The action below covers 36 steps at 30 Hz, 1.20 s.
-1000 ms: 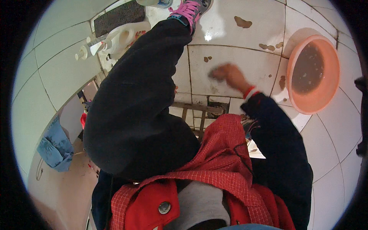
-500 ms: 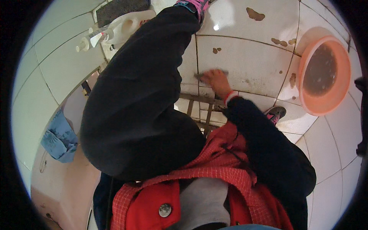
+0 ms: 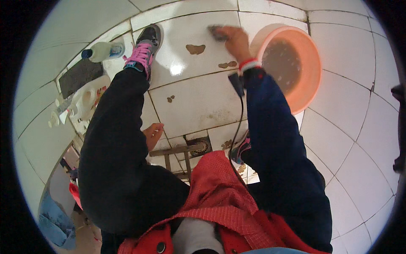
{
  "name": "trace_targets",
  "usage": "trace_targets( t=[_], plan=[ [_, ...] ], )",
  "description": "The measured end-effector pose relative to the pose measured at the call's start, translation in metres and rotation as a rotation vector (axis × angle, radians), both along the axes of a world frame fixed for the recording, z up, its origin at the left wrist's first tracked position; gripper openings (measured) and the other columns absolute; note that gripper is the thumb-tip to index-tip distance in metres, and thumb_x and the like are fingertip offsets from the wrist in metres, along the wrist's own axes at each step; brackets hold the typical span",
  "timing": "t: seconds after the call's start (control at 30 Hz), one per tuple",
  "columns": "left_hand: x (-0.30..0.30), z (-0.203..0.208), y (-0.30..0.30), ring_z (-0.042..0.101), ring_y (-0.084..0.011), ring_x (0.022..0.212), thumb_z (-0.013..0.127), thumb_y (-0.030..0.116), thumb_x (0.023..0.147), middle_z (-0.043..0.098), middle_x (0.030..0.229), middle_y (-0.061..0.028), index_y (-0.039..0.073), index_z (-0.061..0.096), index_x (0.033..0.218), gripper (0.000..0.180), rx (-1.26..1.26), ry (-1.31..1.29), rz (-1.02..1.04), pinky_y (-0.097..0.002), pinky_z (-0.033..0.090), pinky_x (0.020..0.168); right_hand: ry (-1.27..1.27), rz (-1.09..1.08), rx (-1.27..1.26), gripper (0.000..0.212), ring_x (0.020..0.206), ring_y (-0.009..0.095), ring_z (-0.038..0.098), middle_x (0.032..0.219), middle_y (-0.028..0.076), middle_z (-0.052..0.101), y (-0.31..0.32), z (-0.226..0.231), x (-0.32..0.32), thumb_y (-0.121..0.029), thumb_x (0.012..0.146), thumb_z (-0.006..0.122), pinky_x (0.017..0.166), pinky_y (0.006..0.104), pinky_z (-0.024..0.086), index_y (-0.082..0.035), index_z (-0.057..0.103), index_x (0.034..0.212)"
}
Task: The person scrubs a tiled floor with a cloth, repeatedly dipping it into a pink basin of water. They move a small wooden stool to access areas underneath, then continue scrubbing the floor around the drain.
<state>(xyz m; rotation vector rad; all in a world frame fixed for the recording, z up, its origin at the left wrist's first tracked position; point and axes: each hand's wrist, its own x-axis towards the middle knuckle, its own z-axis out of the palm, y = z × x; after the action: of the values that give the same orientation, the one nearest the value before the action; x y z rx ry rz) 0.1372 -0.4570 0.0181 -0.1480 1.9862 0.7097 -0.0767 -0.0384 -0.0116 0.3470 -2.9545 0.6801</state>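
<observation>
Right hand (image 3: 237, 41) first: its fingers are closed around one dark pad (image 3: 217, 33), which sticks out past the fingertips on the hand's left side, over the white tiled floor (image 3: 194, 91); whether the pad touches the tiles cannot be told. One red-and-white cuff (image 3: 249, 64) rings the wrist, and one black cord (image 3: 242, 111) with a flat black end hangs just beside the sleeve.

Just right of this hand stands one orange basin (image 3: 312, 70), near the wrist, with murky grey water (image 3: 280, 65) and pale flecks inside. To the hand's left and nearer the body, three groups of brown marks (image 3: 195, 49) lie on the tiles — two near the pad, one small pair farther off.

Well apart, nearer the body and to the left, is the left hand (image 3: 153, 133), fingers loosely bent, partly hidden by one dark trouser leg (image 3: 116, 139); its palm is out of sight, so its grip cannot be told. Just right of it are one bar-framed stool (image 3: 177, 150) and one round drain (image 3: 205, 147).

Two shoes show, one left of the right hand with pink laces (image 3: 141, 54), one nearer the body. Farthest left sit one blue-capped bottle (image 3: 103, 51), one dark slab (image 3: 80, 77) and one white handled jug (image 3: 88, 96) — plus slim pale bottles, too overlapped to count.
</observation>
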Motion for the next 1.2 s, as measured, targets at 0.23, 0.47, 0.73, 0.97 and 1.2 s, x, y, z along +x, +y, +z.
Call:
trace_targets(
  t=[0.23,0.47,0.73,0.97,1.2],
  plan=[
    [-0.092,-0.010,0.021,0.056,-0.0165,0.097,0.051,0.031,0.089,0.058,0.114,-0.0035,0.013,0.049,0.126,0.041,0.054,0.119,0.020,-0.0301,0.044,0.083,0.064,-0.523,0.174,0.041,0.092,0.034,0.059,0.094,0.016,0.064,0.044,-0.057,-0.022,-0.007,0.073,0.053,0.083,0.0444,0.045,-0.018,0.061,0.112],
    [-0.022,-0.015,-0.010,0.056,-0.0168,0.097,0.051,0.033,0.089,0.058,0.114,-0.0037,0.014,0.050,0.126,0.041,0.048,-0.001,0.032,-0.0304,0.044,0.083,-0.317,-0.450,0.034,0.062,0.110,0.032,0.044,0.113,0.008,0.051,-0.010,-0.049,0.231,0.009,0.057,0.057,0.096,0.0458,0.032,-0.017,0.056,0.113],
    [0.035,0.008,-0.088,0.057,-0.0171,0.097,0.050,0.035,0.090,0.058,0.114,-0.0039,0.014,0.050,0.126,0.042,-0.019,-0.117,-0.040,-0.0307,0.045,0.084,-0.594,-0.220,-0.466,0.058,0.104,0.032,0.052,0.104,0.012,0.060,-0.038,-0.011,0.333,0.015,0.057,0.047,0.094,0.0395,0.038,-0.010,0.061,0.106],
    [-0.073,0.125,-0.151,0.057,-0.0174,0.097,0.050,0.037,0.090,0.059,0.113,-0.0041,0.015,0.050,0.126,0.043,-0.173,0.011,-0.158,-0.0309,0.045,0.084,-0.895,-0.790,-1.208,0.054,0.090,0.016,0.057,0.106,0.004,0.060,0.039,0.020,0.294,-0.002,0.076,0.054,0.075,0.0326,0.048,-0.013,0.049,0.128],
    [-0.178,0.369,0.013,0.058,-0.0125,0.092,0.050,0.041,0.089,0.061,0.110,-0.0020,0.017,0.052,0.125,0.043,-0.071,0.672,-0.108,-0.0273,0.045,0.078,-0.769,-0.393,-2.175,0.041,0.105,0.023,0.055,0.118,0.005,0.056,0.061,0.083,0.291,-0.017,0.087,0.052,0.091,0.0426,0.044,-0.010,0.046,0.127]
  ],
)
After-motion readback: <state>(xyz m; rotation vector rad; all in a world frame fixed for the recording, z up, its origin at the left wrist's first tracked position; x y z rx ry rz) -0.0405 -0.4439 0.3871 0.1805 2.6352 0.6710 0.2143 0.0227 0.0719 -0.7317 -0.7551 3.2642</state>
